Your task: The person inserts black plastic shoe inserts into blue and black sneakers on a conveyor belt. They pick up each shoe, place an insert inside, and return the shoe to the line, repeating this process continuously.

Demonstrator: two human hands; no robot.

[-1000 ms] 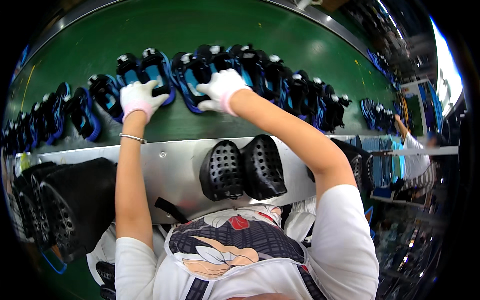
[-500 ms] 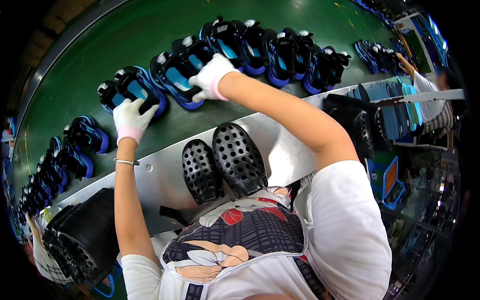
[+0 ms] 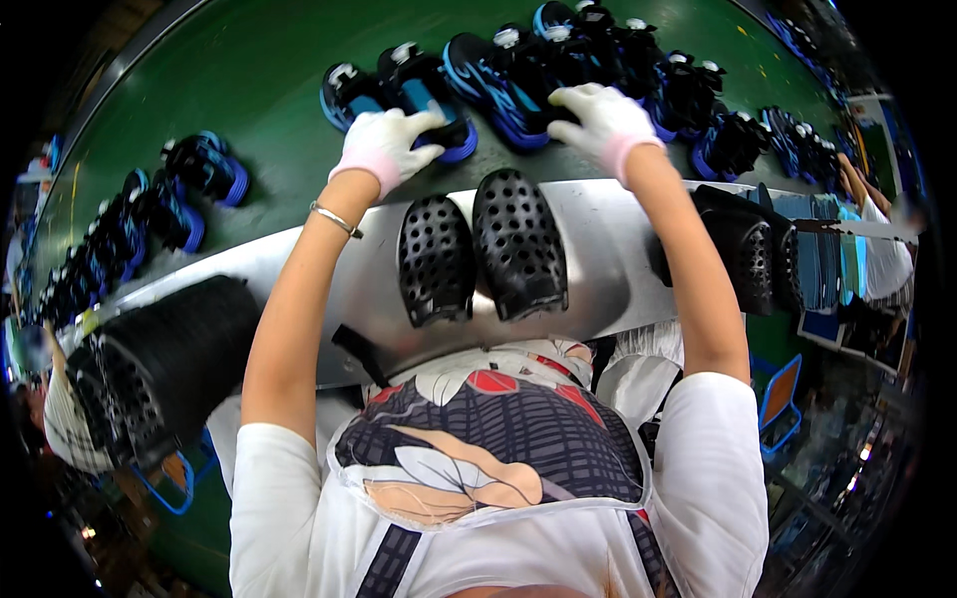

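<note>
- Left hand (image 3: 384,145) (white glove) lies with fingers spread on a blue-and-black shoe (image 3: 424,95).
- Right hand (image 3: 598,120) curls over another shoe (image 3: 498,75); its grip is hidden from here.
- Two black perforated clogs (image 3: 478,254) sit on the metal worktop (image 3: 598,259).

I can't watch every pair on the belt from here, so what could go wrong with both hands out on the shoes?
1. The left hand and right hand each rest on blue-and-black shoes packed tightly on the green conveyor belt; neighbours could get knocked askew.
2. The two black perforated clogs lie on the silver ledge beneath the forearms, which might brush them off.
</note>
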